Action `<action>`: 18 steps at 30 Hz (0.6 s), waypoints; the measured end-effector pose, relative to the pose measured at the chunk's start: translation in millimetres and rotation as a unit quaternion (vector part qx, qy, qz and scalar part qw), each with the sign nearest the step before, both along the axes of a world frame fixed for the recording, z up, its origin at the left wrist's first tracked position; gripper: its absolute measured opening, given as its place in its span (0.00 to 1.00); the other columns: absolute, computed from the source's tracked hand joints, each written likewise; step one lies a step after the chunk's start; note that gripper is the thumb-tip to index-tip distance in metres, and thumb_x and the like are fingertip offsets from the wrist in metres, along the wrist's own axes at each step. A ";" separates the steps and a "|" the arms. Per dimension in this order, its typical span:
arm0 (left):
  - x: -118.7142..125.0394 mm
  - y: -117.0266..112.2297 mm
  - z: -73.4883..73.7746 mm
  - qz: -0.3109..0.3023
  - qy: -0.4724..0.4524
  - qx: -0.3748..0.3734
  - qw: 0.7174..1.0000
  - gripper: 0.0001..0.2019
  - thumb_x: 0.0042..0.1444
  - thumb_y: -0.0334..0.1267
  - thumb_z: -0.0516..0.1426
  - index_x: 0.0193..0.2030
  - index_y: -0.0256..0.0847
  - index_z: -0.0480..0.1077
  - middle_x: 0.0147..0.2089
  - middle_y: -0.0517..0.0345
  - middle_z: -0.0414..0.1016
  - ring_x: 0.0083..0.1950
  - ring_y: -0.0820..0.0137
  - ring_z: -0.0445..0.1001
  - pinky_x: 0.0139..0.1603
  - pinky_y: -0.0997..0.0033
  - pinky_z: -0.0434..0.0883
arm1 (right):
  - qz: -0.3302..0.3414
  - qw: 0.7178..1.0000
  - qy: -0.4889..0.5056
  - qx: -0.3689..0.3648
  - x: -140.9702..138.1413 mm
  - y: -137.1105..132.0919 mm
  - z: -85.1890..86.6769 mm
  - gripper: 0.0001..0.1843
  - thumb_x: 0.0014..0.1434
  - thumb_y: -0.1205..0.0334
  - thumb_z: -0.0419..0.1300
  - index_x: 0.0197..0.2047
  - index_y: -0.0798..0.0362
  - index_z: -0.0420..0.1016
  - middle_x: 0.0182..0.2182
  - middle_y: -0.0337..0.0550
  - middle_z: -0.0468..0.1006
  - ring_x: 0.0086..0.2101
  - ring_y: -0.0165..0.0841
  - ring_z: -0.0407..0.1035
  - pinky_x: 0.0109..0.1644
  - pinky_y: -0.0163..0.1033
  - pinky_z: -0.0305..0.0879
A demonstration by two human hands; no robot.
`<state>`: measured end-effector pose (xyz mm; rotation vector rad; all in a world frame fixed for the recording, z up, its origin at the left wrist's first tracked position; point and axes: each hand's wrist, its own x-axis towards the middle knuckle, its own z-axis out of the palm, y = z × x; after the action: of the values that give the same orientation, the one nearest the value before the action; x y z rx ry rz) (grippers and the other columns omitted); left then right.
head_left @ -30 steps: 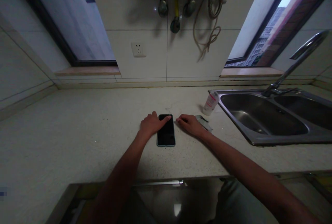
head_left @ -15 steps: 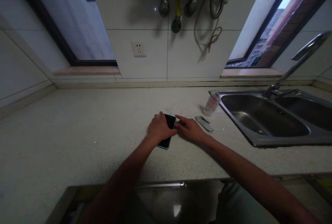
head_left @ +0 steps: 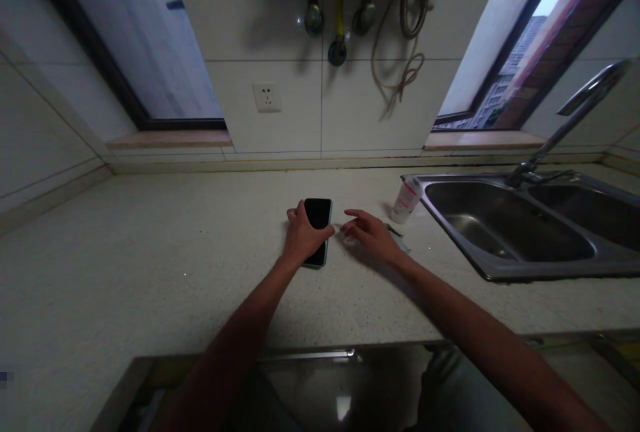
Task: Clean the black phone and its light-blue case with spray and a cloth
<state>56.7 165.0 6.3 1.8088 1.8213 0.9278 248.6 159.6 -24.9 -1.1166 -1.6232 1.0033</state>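
Note:
A black-screened phone (head_left: 319, 213) with a pale green edge lies on the speckled counter (head_left: 150, 232). My left hand (head_left: 303, 237) grips it across the middle, thumb at its right edge and fingers at its left. To the right of the phone, my right hand (head_left: 367, 233) hovers just over the counter, its fingers apart and slightly bent, with nothing visible in them. Behind that hand a flat greyish packet (head_left: 401, 242) lies partly hidden. A clear plastic cup (head_left: 407, 201) with pink-red print leans by the sink's corner.
At the right is a steel double sink (head_left: 510, 222) with a chrome tap (head_left: 560, 132). On the tiled wall are a socket (head_left: 267, 97), hoses (head_left: 340, 12) and a looped cord (head_left: 407, 75). The counter's front edge lies above an open cabinet space (head_left: 320, 379).
The phone has moved away from me and turned straighter, with my left hand on it. My right hand has drawn off to the right and now covers more of the packet.

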 end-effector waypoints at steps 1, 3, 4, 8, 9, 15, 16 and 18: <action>1.4 0.0 -0.1 0.006 -0.016 0.008 1.000 0.49 0.46 0.48 0.65 0.71 0.34 0.48 0.64 0.36 0.57 0.61 0.55 0.68 0.60 0.61 0.67 | 0.001 1.000 0.010 -0.009 0.0 1.0 -0.9 0.24 0.60 0.55 0.59 0.59 0.51 0.70 0.39 0.48 0.83 0.37 0.34 0.77 0.44 0.42 0.73; 4.3 0.1 -2.0 0.014 -0.042 0.021 0.999 0.50 0.46 0.47 0.66 0.72 0.36 0.46 0.65 0.36 0.56 0.64 0.54 0.66 0.63 0.60 0.65 | 0.013 1.000 0.019 -0.021 -0.3 2.0 -3.0 0.22 0.60 0.55 0.59 0.57 0.51 0.71 0.38 0.48 0.82 0.35 0.33 0.77 0.43 0.42 0.73; 5.6 0.3 -3.8 0.014 -0.053 0.031 0.998 0.50 0.46 0.46 0.66 0.72 0.36 0.47 0.65 0.37 0.57 0.65 0.54 0.65 0.63 0.59 0.64 | 0.022 0.999 0.020 -0.024 -0.4 2.1 -4.0 0.21 0.61 0.54 0.59 0.55 0.52 0.72 0.37 0.48 0.82 0.35 0.33 0.76 0.43 0.41 0.73; 7.8 2.6 -12.7 -0.004 -0.089 0.072 0.993 0.50 0.42 0.42 0.67 0.71 0.36 0.50 0.63 0.37 0.60 0.64 0.50 0.65 0.63 0.53 0.65 | 0.057 0.998 0.001 -0.022 -0.6 0.8 -5.6 0.17 0.62 0.52 0.59 0.49 0.54 0.77 0.36 0.47 0.82 0.34 0.33 0.75 0.42 0.42 0.72; 7.9 3.3 -14.8 -0.011 -0.097 0.079 0.992 0.50 0.41 0.41 0.67 0.71 0.35 0.50 0.62 0.36 0.60 0.65 0.49 0.65 0.63 0.52 0.65 | 0.066 0.998 -0.005 -0.020 -0.8 0.1 -5.4 0.17 0.62 0.52 0.59 0.49 0.53 0.77 0.35 0.47 0.82 0.34 0.33 0.75 0.42 0.41 0.71; 9.8 6.9 -22.5 -0.034 -0.189 0.088 0.977 0.48 0.41 0.42 0.69 0.68 0.37 0.53 0.66 0.34 0.60 0.68 0.49 0.60 0.67 0.49 0.59 | 0.101 0.994 -0.029 -0.015 -5.1 -6.7 1.9 0.16 0.62 0.52 0.58 0.44 0.54 0.79 0.33 0.45 0.79 0.32 0.33 0.72 0.40 0.41 0.69; 10.3 7.3 -23.2 -0.028 -0.204 0.089 0.975 0.48 0.40 0.43 0.69 0.68 0.37 0.54 0.66 0.34 0.60 0.68 0.49 0.60 0.67 0.50 0.59 | 0.107 0.994 -0.032 -0.013 -6.0 -8.1 3.9 0.16 0.62 0.51 0.58 0.42 0.55 0.79 0.31 0.44 0.78 0.31 0.33 0.71 0.39 0.40 0.68; 10.8 8.3 -24.5 -0.012 -0.231 0.087 0.969 0.50 0.38 0.43 0.70 0.68 0.38 0.54 0.65 0.34 0.60 0.67 0.49 0.61 0.66 0.50 0.59 | 0.120 0.992 -0.021 -0.019 -7.7 -11.0 8.1 0.16 0.62 0.50 0.58 0.38 0.55 0.78 0.29 0.43 0.77 0.30 0.32 0.70 0.38 0.39 0.67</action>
<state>67.5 173.3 -18.2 1.5353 1.4602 1.4013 241.0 148.6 -16.7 -0.9885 -1.8106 1.1749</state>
